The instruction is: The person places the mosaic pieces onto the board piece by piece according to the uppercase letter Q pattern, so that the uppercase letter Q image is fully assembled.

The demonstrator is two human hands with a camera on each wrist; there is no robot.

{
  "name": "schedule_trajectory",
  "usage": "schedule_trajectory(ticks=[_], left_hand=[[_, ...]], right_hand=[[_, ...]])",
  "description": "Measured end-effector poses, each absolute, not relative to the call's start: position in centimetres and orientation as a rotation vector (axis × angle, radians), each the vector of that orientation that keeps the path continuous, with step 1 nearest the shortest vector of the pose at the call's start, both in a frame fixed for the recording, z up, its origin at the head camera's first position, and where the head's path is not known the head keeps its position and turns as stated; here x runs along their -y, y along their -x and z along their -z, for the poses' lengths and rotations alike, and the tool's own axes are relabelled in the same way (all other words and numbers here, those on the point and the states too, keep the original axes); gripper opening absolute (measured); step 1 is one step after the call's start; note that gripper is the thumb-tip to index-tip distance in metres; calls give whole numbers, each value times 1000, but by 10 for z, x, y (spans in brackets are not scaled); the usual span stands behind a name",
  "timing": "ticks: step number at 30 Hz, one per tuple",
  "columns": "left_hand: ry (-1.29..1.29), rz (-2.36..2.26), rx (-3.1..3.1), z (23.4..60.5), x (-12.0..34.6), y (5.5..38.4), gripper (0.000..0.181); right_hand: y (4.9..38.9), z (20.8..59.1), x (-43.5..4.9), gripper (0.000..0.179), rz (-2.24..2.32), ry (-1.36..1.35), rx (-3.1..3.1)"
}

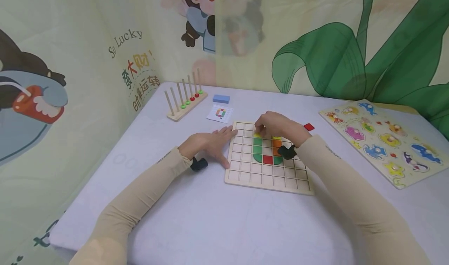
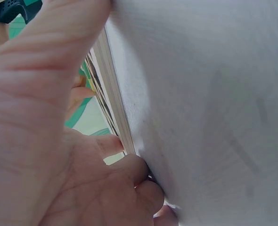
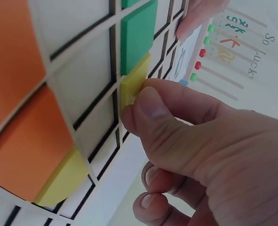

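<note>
My right hand [image 1: 275,124] pinches a yellow tile [image 3: 135,81] between thumb and fingers, at a cell of the wooden grid board [image 1: 245,176]. That tile sits against the end of a column of green tiles [image 1: 257,149]. Across from it runs a column of orange tiles [image 1: 276,143] topped by another yellow tile [image 3: 62,181]. A red tile [image 1: 267,159] lies between the green pieces at the bottom of the shape. My left hand [image 1: 214,143] rests on the table with fingers and thumb spread, touching the board's left edge.
Behind the board lie a picture card [image 1: 220,113] with a coloured ring pattern and a blue block [image 1: 221,99]. A peg stand [image 1: 179,114] with red and green beads is at the back left. To the right are a loose red tile [image 1: 309,127] and a sea-animal puzzle board [image 1: 377,167].
</note>
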State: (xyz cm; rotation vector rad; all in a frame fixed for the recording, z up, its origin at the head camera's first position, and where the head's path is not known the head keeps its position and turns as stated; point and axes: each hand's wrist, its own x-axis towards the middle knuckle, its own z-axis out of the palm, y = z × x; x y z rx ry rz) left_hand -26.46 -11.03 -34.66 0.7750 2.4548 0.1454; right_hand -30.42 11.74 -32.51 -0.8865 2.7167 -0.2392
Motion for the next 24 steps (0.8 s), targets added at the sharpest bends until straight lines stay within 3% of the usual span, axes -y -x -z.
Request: schedule_trajectory(ticks=[9,24], left_hand=[[-777,-140,-2452,347,108,264,122],[-755,-143,-2458,348,108,265,123]], right_hand=[[299,331,-124,12,300,875,-2695],[288,340,-132,39,350,776,-2687]])
